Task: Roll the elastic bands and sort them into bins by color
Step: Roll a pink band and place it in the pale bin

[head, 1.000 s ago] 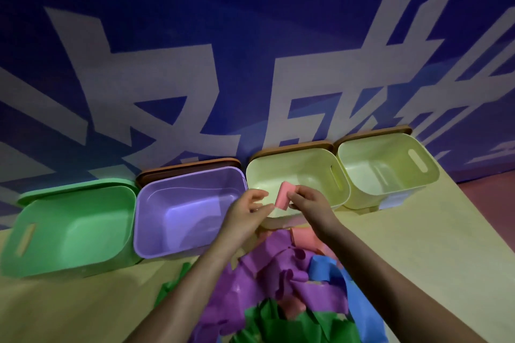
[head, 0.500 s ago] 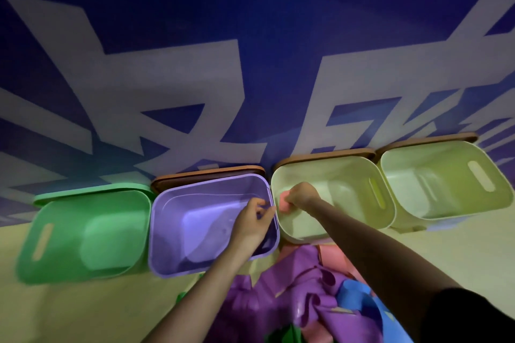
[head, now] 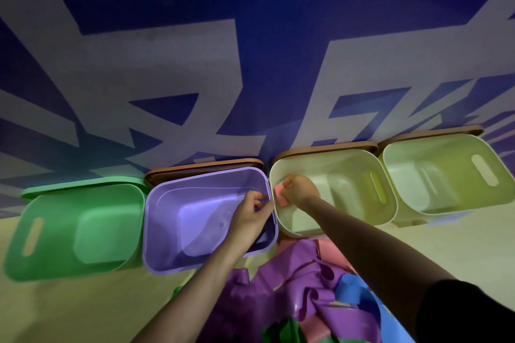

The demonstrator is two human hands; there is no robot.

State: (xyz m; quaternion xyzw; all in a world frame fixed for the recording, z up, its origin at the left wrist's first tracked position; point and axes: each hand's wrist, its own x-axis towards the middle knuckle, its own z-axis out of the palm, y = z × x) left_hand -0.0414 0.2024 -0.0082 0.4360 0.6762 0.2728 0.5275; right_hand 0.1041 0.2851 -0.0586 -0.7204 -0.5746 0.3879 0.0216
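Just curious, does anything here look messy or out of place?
Only the heap of loose bands in front of the bins, tangled in purple, pink, blue and green. The four bins stand in a row; the right hand holds a pink roll.

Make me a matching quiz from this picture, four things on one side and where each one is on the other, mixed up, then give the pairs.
Things:
1. green bin
2. purple bin
3. pink roll
4. loose bands

Places:
A. held by the right hand over a pale bin
B. far left of the row
C. heaped on the table in front of the bins
D. under the left hand

Pairs: 1-B, 2-D, 3-A, 4-C
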